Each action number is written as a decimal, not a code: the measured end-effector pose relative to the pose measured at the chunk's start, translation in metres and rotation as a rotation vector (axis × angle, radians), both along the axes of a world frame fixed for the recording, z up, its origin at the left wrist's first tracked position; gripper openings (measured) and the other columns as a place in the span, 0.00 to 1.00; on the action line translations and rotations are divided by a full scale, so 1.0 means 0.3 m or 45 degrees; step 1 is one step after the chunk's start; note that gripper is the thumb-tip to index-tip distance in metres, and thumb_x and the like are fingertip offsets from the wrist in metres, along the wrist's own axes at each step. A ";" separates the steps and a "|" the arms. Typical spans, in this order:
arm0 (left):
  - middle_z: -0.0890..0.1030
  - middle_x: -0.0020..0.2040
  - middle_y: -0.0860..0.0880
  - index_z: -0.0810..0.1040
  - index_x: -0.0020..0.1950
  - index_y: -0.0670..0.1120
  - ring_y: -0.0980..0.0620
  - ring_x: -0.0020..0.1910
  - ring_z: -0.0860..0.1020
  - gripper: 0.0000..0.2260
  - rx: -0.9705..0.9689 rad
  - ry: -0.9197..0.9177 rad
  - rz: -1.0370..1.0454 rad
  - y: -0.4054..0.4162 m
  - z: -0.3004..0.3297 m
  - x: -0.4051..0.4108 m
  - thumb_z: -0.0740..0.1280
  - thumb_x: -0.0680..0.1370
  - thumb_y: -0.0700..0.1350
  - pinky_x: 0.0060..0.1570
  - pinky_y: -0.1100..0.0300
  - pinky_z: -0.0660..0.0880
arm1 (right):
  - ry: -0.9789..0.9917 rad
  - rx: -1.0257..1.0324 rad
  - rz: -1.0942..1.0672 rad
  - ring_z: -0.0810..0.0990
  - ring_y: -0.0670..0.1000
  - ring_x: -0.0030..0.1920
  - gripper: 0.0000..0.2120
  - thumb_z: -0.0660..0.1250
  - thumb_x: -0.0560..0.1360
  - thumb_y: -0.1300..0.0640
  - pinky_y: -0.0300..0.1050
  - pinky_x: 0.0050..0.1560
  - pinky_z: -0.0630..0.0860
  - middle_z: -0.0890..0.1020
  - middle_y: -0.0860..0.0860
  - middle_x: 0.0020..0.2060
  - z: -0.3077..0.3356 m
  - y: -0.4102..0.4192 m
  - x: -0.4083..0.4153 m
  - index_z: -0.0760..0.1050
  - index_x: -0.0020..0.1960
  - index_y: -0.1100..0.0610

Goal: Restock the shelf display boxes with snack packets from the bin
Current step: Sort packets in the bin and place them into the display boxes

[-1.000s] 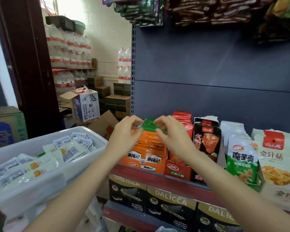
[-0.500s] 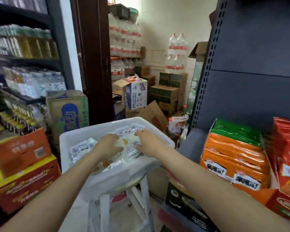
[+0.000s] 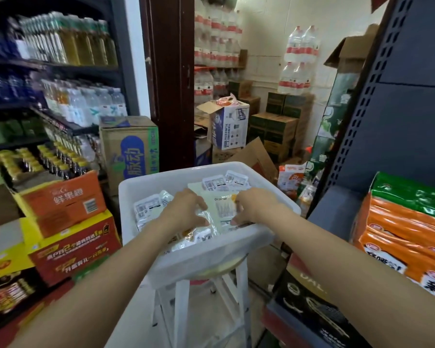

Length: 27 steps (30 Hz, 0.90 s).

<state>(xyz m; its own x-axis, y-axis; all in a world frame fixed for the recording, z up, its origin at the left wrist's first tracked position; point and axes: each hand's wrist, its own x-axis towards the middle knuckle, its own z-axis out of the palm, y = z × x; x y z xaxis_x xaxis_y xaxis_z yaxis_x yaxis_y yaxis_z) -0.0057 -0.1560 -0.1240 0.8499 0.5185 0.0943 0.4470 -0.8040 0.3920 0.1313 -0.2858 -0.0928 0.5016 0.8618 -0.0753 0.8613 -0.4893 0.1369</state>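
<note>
Head view: both hands are down in the white bin [image 3: 249, 241], which rests on a white stool [image 3: 186, 297] just beside the shelf, likely so packets sit within reach of the display box [image 3: 402, 237] at right. The left hand [image 3: 183, 209] curls its fingers onto a clear packet [image 3: 206, 222]; the right hand [image 3: 255, 207] pinches a pale packet [image 3: 224, 204] at its edge. More snack packets [image 3: 224, 182] lie loose toward the bin's far side, well apart from the shelf
</note>
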 end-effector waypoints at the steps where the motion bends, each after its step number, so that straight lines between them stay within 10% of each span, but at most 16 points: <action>1: 0.71 0.55 0.47 0.79 0.53 0.49 0.49 0.58 0.70 0.16 0.025 -0.014 0.016 -0.009 0.007 0.003 0.76 0.68 0.49 0.59 0.54 0.70 | -0.028 -0.032 0.042 0.78 0.54 0.50 0.19 0.69 0.71 0.41 0.47 0.46 0.73 0.80 0.52 0.50 0.006 -0.002 -0.009 0.76 0.52 0.55; 10: 0.75 0.42 0.48 0.72 0.47 0.46 0.52 0.37 0.75 0.10 -0.430 -0.416 0.188 -0.035 0.124 -0.022 0.72 0.74 0.44 0.33 0.60 0.72 | -0.288 0.078 0.115 0.79 0.58 0.52 0.11 0.58 0.77 0.67 0.47 0.44 0.72 0.79 0.56 0.53 0.056 -0.059 -0.051 0.74 0.56 0.60; 14: 0.75 0.40 0.47 0.75 0.44 0.46 0.43 0.43 0.78 0.07 -0.573 -0.818 0.282 -0.059 0.185 -0.035 0.72 0.73 0.44 0.43 0.51 0.78 | -0.210 0.427 -0.034 0.72 0.55 0.36 0.09 0.57 0.76 0.68 0.44 0.33 0.64 0.73 0.52 0.36 0.134 -0.143 -0.075 0.67 0.41 0.56; 23: 0.74 0.35 0.49 0.70 0.37 0.49 0.48 0.39 0.74 0.11 -0.870 -1.255 0.487 -0.231 0.305 -0.054 0.70 0.75 0.45 0.44 0.48 0.75 | 0.937 1.385 -0.130 0.72 0.46 0.34 0.10 0.59 0.79 0.65 0.39 0.34 0.65 0.77 0.50 0.36 0.287 -0.333 -0.161 0.78 0.45 0.61; 27: 0.76 0.38 0.48 0.73 0.39 0.44 0.48 0.40 0.74 0.08 -0.734 -1.266 0.516 -0.362 0.345 -0.019 0.70 0.74 0.44 0.42 0.52 0.73 | 1.069 1.476 -0.192 0.78 0.49 0.41 0.06 0.64 0.78 0.60 0.41 0.40 0.74 0.81 0.50 0.40 0.333 -0.467 -0.219 0.79 0.46 0.58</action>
